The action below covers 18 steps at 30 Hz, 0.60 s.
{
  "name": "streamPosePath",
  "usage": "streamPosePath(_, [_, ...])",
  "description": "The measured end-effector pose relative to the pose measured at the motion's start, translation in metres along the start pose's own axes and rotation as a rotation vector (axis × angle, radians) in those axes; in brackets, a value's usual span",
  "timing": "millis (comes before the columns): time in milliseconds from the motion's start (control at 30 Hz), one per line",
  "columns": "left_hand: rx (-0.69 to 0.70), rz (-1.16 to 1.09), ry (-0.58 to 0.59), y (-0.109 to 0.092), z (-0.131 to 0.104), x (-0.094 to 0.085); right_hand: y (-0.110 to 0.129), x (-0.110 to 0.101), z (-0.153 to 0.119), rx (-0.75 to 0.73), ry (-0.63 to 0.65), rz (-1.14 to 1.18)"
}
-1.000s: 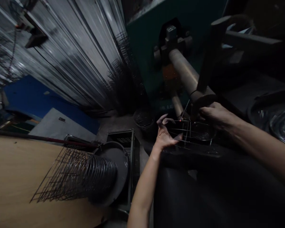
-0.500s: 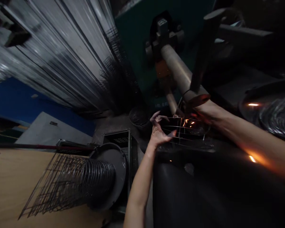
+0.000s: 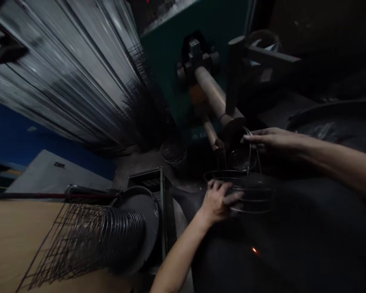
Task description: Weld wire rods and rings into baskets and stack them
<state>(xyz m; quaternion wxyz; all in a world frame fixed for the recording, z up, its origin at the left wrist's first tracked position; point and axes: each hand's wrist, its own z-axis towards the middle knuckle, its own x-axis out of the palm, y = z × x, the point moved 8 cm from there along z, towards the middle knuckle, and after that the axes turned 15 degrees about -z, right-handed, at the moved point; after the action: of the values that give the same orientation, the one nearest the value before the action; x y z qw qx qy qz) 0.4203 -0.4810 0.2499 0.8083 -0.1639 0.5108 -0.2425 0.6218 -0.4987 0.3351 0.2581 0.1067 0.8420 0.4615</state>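
Note:
A round wire frame with several thin rings lies low in front of the machine, tilted and partly lost in the dark. My left hand is curled over its near left side, fingers closed on the wires, though slightly blurred. Above the frame, my right hand pinches a thin bent wire between thumb and fingers. Two legs of this wire run down to the frame's rim; whether they are joined to it I cannot tell. Just left of my right hand is the thick round arm of the green machine, with a thinner electrode rod below.
Left, a stack of wire grids and rings leans by a dark round tray and a crate. A bucket stands behind. A large round container is at right. One spark glows below.
The sparks at the machine have died to one glowing spot. My left hand has come nearer with the wire frame. My right hand has drawn back from the machine's arm and now shows the bent wire.

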Motion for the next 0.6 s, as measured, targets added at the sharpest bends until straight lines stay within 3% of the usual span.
streamPosePath(67, [0.021,-0.080,0.105,-0.031,-0.024,0.017,-0.031,0.007,-0.031,0.022,0.074,-0.086])
streamPosePath(133, [-0.061,-0.284,-0.001,-0.051,-0.031,0.004,-0.054,0.018,-0.060,-0.030,0.153,-0.193])
streamPosePath(233, [-0.414,-0.598,-0.319,-0.040,-0.012,-0.027,-0.077,0.027,-0.085,-0.108,0.164,-0.277])
streamPosePath(267, [-0.506,-0.675,-0.352,-0.036,0.002,-0.029,-0.081,0.028,-0.088,-0.132,0.140,-0.308])
streamPosePath(367, [-0.621,-0.945,-0.252,-0.030,0.049,-0.012,-0.082,0.026,-0.090,-0.207,0.022,-0.463])
streamPosePath(433, [-0.664,-1.059,-0.223,-0.029,0.067,0.000,-0.078,0.026,-0.091,-0.246,-0.056,-0.584])
streamPosePath(600, [-0.695,-1.017,-0.270,-0.031,0.060,-0.002,-0.066,0.032,-0.097,-0.285,-0.114,-0.714])
